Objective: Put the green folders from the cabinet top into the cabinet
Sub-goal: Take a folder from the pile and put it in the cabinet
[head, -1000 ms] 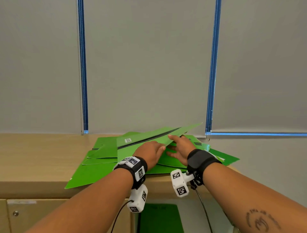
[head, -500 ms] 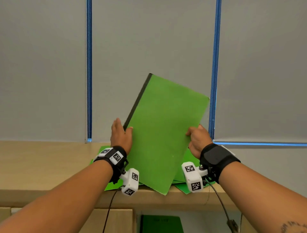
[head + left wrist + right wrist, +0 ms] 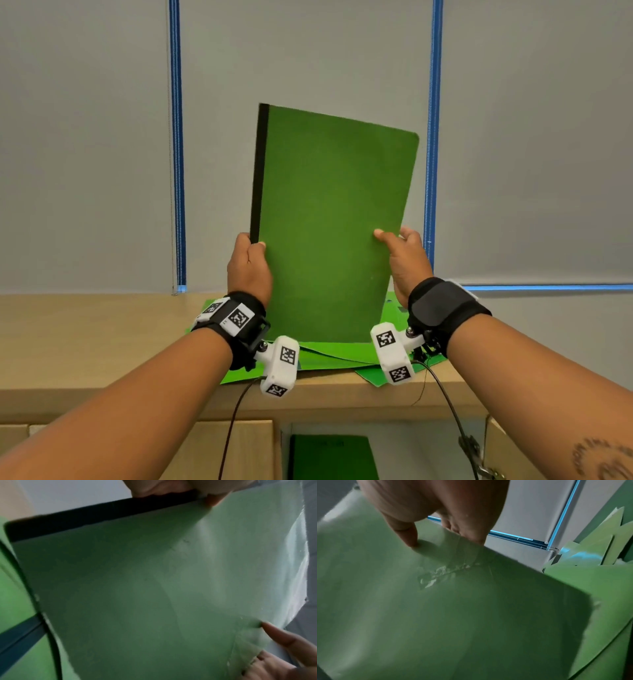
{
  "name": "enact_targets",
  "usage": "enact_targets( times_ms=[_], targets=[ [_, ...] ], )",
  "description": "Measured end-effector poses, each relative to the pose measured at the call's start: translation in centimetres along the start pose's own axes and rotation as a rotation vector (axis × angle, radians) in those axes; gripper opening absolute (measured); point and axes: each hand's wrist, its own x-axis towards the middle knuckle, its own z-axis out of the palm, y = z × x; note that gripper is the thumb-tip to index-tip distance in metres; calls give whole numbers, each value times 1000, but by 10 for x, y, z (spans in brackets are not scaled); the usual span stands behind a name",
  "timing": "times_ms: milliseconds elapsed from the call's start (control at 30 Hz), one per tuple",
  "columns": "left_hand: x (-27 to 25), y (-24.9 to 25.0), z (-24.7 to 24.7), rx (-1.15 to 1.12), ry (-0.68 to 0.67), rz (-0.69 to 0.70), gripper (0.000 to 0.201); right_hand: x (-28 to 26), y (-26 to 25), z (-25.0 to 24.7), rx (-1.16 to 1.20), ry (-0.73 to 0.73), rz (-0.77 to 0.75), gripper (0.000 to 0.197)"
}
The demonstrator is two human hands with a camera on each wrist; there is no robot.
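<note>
Here both hands are holding one green folder (image 3: 329,222) upright in front of the grey blinds (image 3: 85,137), its black spine (image 3: 257,171) running up the left edge and its top leaning slightly to the right. The left hand (image 3: 248,270) is gripping the spine low down, thumb lying on the near cover and the other fingers wrapping behind, so its fingers are clamping the folder. The right hand (image 3: 406,263) is pinching the opposite long edge at about the same height, thumb pressing on the near face and the fingers curling round the back; the right wrist view is showing that thumb tip (image 3: 412,543) touching the cover beside a crinkled patch of clear tape (image 3: 440,573). In the left wrist view the held folder (image 3: 137,588) is filling most of the picture, with the left hand's fingers (image 3: 164,488) at the spine.

The folder's bottom edge is hanging just above the remaining green folders (image 3: 335,356), which are lying spread in an untidy overlapping pile on the wooden cabinet top (image 3: 85,335), some corners jutting past its front edge. Below, the cabinet (image 3: 239,452) is standing open on the right side, and another green folder (image 3: 329,455) is standing inside it. Blue cords (image 3: 176,144) are hanging along the blinds.
</note>
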Motion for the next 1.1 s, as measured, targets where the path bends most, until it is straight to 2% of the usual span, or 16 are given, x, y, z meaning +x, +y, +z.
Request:
enact_targets(
  times_ms=[100, 167, 200, 267, 367, 433, 500, 567, 700, 833, 867, 967, 1033, 1100],
  targets=[
    [-17, -9, 2, -42, 5, -132, 13, -14, -1, -9, -44, -49, 38, 36],
    [-36, -23, 1, -53, 7, -229, 21, -29, 6, -16, -83, -47, 47, 13],
    [-48, -31, 0, -31, 11, -280, 27, -37, 13, -20, -126, -50, 50, 8],
    [-79, -48, -4, 33, 3, -395, 32, -59, 37, -30, -216, -77, 89, 9],
    [-132, -72, -11, 117, -34, -516, 19, -93, 81, -48, -350, -90, 174, 4],
    [-162, -80, -16, 140, -85, -530, 20, -104, 114, -62, -336, -80, 262, 17],
    [-189, -87, -22, 187, -128, -541, 28, -108, 159, -78, -315, -91, 336, 32],
    [-214, -101, -25, 222, -158, -582, 35, -125, 189, -88, -292, -101, 412, 35],
    [-266, -143, -26, 280, -241, -654, 12, -162, 226, -103, -287, -90, 510, 28],
    [-309, -186, -20, 351, -318, -776, 35, -174, 294, -129, -392, -116, 603, 32],
    [-317, -195, -18, 362, -342, -784, 33, -177, 308, -135, -419, -112, 627, 33],
    [-338, -216, -8, 393, -403, -807, 11, -182, 347, -150, -534, -117, 685, 39],
    [-353, -233, 1, 433, -430, -844, 9, -184, 353, -151, -589, -138, 714, 33],
    [-362, -245, 10, 457, -450, -880, 11, -184, 349, -147, -652, -142, 723, 10]
  ],
)
